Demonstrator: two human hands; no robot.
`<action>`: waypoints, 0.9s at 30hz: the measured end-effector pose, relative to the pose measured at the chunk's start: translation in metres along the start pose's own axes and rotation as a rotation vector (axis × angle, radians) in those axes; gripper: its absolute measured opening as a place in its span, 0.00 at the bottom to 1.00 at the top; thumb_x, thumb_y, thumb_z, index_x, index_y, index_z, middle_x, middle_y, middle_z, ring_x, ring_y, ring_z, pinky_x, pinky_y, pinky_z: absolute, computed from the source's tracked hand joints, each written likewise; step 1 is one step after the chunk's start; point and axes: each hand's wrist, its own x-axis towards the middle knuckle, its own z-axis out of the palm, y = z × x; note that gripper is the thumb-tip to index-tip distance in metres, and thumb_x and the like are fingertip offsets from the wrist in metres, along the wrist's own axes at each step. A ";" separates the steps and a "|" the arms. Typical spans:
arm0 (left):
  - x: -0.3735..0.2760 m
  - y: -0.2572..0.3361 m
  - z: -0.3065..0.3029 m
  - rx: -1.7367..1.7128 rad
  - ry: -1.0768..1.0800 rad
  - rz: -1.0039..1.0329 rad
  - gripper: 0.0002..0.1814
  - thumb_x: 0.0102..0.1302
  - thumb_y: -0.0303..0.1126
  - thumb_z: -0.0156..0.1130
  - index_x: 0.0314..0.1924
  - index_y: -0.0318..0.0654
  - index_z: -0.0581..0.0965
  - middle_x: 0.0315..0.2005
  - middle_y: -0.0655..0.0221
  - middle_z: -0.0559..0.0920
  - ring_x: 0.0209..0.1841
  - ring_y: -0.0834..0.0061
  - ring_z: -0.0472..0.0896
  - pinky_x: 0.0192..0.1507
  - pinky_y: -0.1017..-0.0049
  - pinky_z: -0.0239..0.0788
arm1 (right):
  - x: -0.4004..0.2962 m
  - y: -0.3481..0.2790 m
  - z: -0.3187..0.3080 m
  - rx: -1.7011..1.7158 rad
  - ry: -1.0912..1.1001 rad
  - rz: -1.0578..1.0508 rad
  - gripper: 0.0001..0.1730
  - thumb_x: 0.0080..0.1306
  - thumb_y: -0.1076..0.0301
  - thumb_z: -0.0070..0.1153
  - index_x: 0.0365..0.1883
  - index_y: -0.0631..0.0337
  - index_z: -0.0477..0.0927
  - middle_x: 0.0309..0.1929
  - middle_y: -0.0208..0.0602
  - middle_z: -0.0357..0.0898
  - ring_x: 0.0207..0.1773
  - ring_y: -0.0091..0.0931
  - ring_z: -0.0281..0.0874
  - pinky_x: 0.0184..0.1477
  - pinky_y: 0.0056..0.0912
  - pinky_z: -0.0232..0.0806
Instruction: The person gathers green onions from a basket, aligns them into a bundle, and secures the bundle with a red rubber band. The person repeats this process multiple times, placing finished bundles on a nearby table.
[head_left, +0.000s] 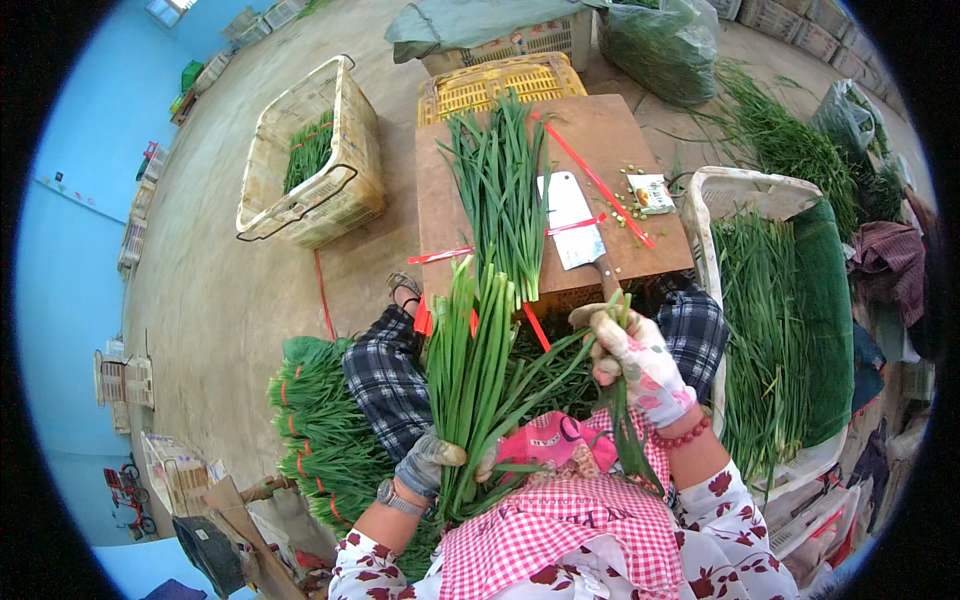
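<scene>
My left hand (433, 463), in a grey-fingered work glove, grips a bunch of green garlic chives (469, 360) near its lower part, the pale stem ends pointing away from me. My right hand (637, 360), in a white glove with pink flowers, holds a few separate stalks (621, 420) to the right of the bunch. Beyond them, on a brown board (615, 142), lies a pile of chives (501, 187) across a red strip (442, 255). A cleaver (571, 225) rests on the board to the right, its wooden handle towards me and a red strip across the blade.
A white crate (255, 172) with tied bundles stands at the far left. Banded chive bundles (322, 427) are stacked by my left leg. A crate of loose chives (757, 337) with green cloth (821, 322) is at my right. A yellow crate (499, 82) sits behind the board.
</scene>
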 end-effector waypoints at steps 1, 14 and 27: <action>-0.001 0.000 0.004 0.000 0.051 0.002 0.52 0.46 0.45 0.76 0.67 0.27 0.62 0.35 0.57 0.81 0.30 0.67 0.79 0.33 0.72 0.72 | -0.001 -0.005 -0.002 -0.189 0.038 -0.115 0.16 0.71 0.59 0.55 0.48 0.64 0.79 0.23 0.22 0.70 0.20 0.13 0.63 0.21 0.17 0.55; 0.005 -0.005 0.002 -0.154 0.000 -0.156 0.45 0.49 0.34 0.75 0.67 0.32 0.63 0.53 0.45 0.76 0.42 0.56 0.82 0.39 0.57 0.78 | 0.021 0.000 0.030 -0.114 -0.113 0.037 0.21 0.63 0.60 0.64 0.50 0.63 0.79 0.22 0.22 0.70 0.18 0.15 0.63 0.20 0.19 0.58; 0.000 -0.002 0.015 0.246 0.347 0.099 0.39 0.45 0.34 0.75 0.59 0.35 0.72 0.46 0.61 0.81 0.44 0.68 0.81 0.42 0.70 0.76 | 0.020 0.022 0.021 0.102 -0.019 -0.049 0.13 0.63 0.63 0.63 0.40 0.60 0.77 0.23 0.22 0.70 0.19 0.15 0.66 0.21 0.18 0.60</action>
